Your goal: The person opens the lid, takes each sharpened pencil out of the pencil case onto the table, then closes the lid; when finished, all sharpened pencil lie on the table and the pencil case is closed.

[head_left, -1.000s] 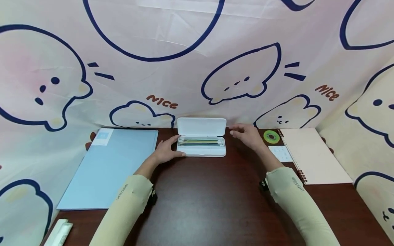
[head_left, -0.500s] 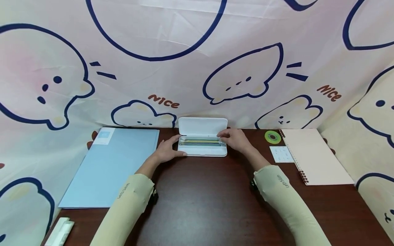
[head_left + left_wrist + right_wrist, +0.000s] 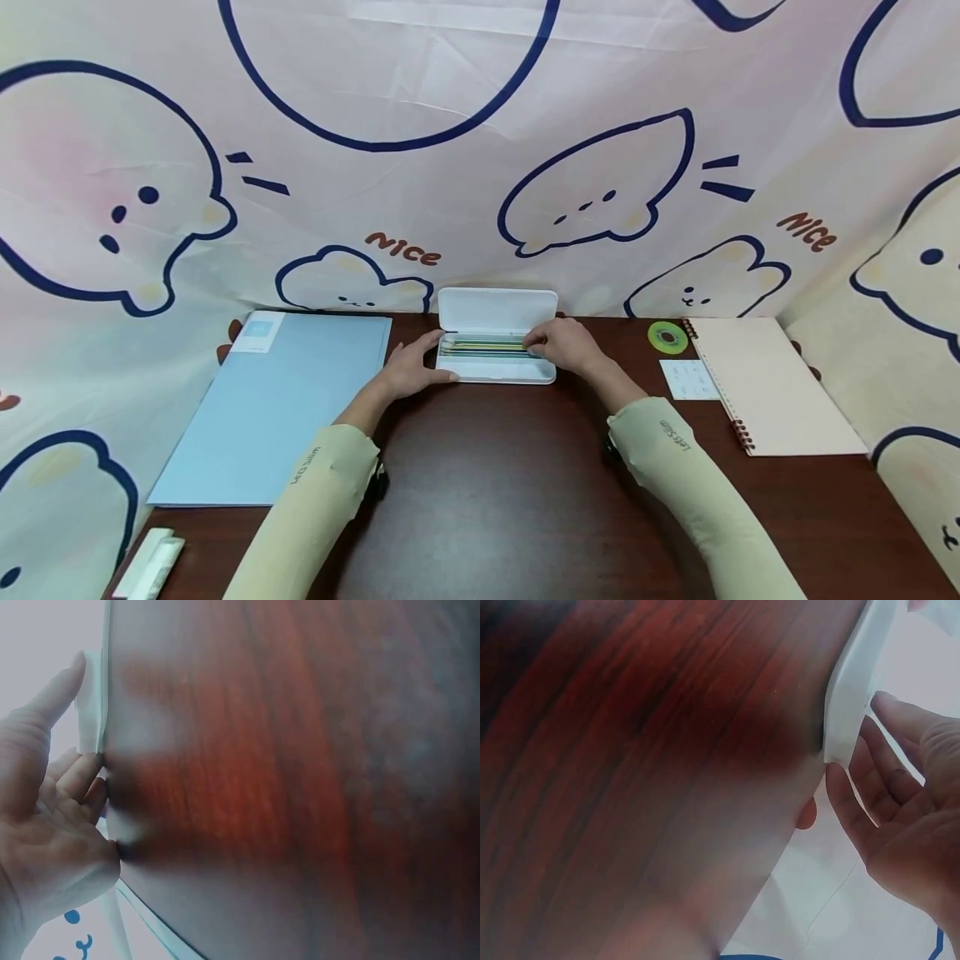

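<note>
A white pencil case (image 3: 497,373) stands with its lid (image 3: 498,310) raised, near the back of the table. Several slim pencils (image 3: 483,346), green, yellow and dark, lie lengthwise in it. My left hand (image 3: 408,367) grips the left end of the case, thumb at the front corner and fingers toward the back. Over the right end, my right hand (image 3: 567,343) has its curled fingertips down at the pencil ends; whether they pinch a pencil I cannot tell. In the right wrist view, the thumb (image 3: 900,720) reaches inside the case and another finger lies at its end wall.
A large blue folder (image 3: 277,417) lies at left, with white wrapped items (image 3: 153,562) at the front left corner. On the right are a green round disc (image 3: 667,337), a small white card (image 3: 688,379) and a spiral notebook (image 3: 780,387). A patterned cloth (image 3: 450,183) hangs behind.
My right hand has moved left from beside the case to over the pencils' right ends, and its fingers have come down onto them. The left hand has stayed on the case.
</note>
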The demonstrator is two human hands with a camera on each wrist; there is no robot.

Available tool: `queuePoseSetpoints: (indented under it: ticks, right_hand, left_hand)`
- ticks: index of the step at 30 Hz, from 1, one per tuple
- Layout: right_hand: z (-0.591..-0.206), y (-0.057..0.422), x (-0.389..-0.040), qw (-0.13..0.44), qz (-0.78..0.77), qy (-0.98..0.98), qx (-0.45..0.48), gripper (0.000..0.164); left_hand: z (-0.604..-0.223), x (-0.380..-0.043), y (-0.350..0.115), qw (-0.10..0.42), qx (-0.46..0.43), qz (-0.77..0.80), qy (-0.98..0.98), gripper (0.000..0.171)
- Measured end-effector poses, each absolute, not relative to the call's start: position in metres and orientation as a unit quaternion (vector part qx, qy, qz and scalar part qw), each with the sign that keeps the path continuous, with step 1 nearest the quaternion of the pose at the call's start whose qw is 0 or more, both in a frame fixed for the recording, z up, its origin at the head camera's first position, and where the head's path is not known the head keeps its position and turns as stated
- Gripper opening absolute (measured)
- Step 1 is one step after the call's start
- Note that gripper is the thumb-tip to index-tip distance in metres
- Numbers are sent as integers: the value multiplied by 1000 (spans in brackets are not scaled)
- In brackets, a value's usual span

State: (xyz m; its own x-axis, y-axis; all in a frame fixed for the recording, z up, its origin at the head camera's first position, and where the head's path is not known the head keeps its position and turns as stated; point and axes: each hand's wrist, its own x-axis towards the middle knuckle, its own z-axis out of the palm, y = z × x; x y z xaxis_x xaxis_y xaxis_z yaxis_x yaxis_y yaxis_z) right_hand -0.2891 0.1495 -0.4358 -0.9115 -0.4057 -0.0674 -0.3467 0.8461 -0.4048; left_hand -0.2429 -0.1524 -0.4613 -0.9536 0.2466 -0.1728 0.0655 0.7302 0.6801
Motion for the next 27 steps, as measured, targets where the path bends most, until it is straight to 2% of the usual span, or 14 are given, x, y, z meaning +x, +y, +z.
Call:
queuePoseSetpoints:
  ticks: [7,27]
  right_hand:
    - [-433,145,-291,88,-180,960,-196,21]
    - [-434,140,-291,97,-191,962,-170,12]
  left_hand:
    - [-459,-242,-153,132,91,355,921,88]
    - [-457,-241,-153,137,85,361,919,90]
